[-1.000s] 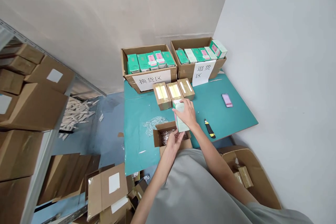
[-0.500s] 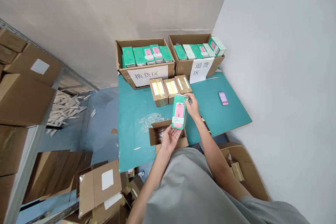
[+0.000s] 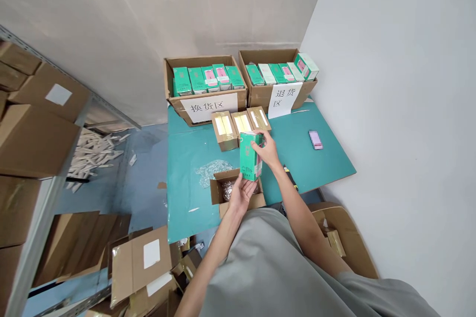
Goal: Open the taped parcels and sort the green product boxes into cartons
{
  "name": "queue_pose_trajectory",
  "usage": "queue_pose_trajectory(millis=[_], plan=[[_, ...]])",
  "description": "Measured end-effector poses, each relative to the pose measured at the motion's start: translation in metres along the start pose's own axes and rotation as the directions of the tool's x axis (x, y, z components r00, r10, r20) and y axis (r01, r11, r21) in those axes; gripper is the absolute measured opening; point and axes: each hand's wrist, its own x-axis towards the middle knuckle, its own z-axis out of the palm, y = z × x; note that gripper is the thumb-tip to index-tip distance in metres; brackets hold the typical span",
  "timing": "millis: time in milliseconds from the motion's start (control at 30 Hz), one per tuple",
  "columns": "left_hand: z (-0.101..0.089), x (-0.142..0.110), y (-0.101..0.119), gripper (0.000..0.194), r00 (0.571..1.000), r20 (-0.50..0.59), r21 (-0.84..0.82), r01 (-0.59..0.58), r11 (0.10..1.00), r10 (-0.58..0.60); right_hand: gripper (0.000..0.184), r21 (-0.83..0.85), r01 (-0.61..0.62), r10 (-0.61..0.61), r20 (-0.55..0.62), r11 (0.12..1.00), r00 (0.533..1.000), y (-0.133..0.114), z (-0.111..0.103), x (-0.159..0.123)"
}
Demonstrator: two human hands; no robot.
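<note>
A green product box point(image 3: 248, 161) with a pink picture on its side face stands upright between my hands, above the open carton. My right hand point(image 3: 267, 148) grips its upper right part, thumb on the green face and fingers at the top. Under its lower end is my left hand point(image 3: 241, 194), palm up, fingers supporting the bottom. Below lies a small open carton point(image 3: 253, 201) with clear plastic wrap point(image 3: 227, 189) inside. More clear bubble wrap point(image 3: 213, 171) lies on the table left of the carton.
Two large cartons point(image 3: 208, 101) point(image 3: 260, 94) of similar boxes, with paper signs, stand at the table's back. Before them sit three sealed cartons point(image 3: 225, 131). A phone point(image 3: 315, 140) and a black-and-yellow tool point(image 3: 292, 178) lie right. Cardboard boxes point(image 3: 137, 262) crowd the lower left.
The green box has turned in my hands: its pink-picture face now points right and a plain green face shows. My right thumb has moved onto that green face.
</note>
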Motion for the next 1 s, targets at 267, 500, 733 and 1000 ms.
queue_pose_trajectory(millis=[267, 500, 733, 1000], plan=[[-0.002, 0.002, 0.001, 0.029, 0.996, -0.001, -0.015, 0.086, 0.996, -0.086, 0.035, 0.122, -0.038, 0.029, 0.078, 0.992, 0.997, 0.008, 0.0, 0.007], [-0.002, 0.005, -0.002, 0.017, 0.997, 0.072, 0.013, 0.0, 1.0, -0.001, 0.031, 0.118, -0.001, -0.011, 0.094, 0.993, 0.996, 0.009, -0.005, 0.006], [-0.008, 0.007, -0.003, 0.01, 0.96, 0.168, 0.103, -0.244, 0.964, 0.225, 0.056, 0.081, -0.055, 0.047, 0.091, 0.995, 0.995, 0.004, -0.016, 0.001], [-0.009, 0.004, 0.005, 0.047, 0.984, 0.11, 0.032, -0.145, 0.989, 0.14, 0.044, 0.181, -0.091, 0.063, 0.155, 0.979, 0.986, -0.004, -0.025, 0.006]])
